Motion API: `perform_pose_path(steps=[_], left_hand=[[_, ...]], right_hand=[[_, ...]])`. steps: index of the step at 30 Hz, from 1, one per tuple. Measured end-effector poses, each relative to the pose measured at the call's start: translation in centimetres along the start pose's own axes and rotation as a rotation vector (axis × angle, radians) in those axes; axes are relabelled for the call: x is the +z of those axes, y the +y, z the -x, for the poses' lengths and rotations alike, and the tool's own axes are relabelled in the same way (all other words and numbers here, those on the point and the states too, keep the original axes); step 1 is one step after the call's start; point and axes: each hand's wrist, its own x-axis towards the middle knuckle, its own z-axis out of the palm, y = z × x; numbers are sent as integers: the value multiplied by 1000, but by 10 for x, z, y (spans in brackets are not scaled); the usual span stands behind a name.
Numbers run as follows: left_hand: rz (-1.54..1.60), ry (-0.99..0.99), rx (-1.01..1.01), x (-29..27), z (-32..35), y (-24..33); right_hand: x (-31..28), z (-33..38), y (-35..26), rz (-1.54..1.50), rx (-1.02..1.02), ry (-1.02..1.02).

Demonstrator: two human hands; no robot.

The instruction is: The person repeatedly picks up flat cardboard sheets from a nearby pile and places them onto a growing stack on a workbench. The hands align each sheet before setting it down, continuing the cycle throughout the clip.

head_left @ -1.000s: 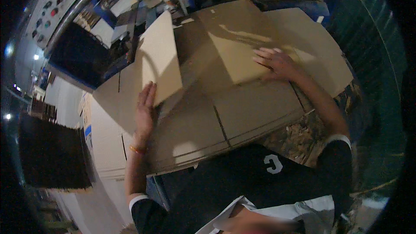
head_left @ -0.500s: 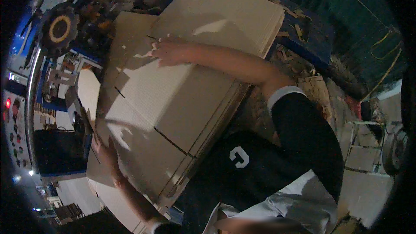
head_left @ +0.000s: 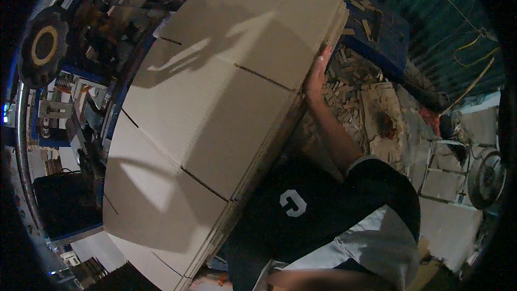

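Observation:
A thick stack of large flat cardboard sheets (head_left: 215,108) with cut slots fills the middle of the head view, running from upper right to lower left. My right hand (head_left: 316,73) presses flat against the stack's right edge near its far end, fingers pointing up. My left hand is hidden, somewhere under or behind the lower part of the stack. My dark shirt with a white mark (head_left: 301,210) shows below the sheets.
A machine with a black toothed wheel (head_left: 42,46) and blue frame stands to the left of the stack. Cardboard offcuts (head_left: 355,92) litter the floor to the right. A metal frame (head_left: 447,172) and a round wheel stand at far right.
The view has swung left and the stack now tilts closer. My right hand moved from the top face of the sheets to their right edge. My left hand went out of sight.

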Motion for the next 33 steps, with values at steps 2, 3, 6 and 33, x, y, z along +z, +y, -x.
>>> perform_pose_path(steps=[2,3,6,33], left_hand=[[-8,11,-20,-5,2,-4],[-11,17,-19,-8,3,-6],[-3,27,-41,-13,4,-11],[452,423,-178,-71,-11,-35]], right_hand=[[6,-2,2,39,-13,3],[5,-3,1,84,34,-7],[2,-5,-1,271,99,-57],[36,-122,-108,99,-391,4]])
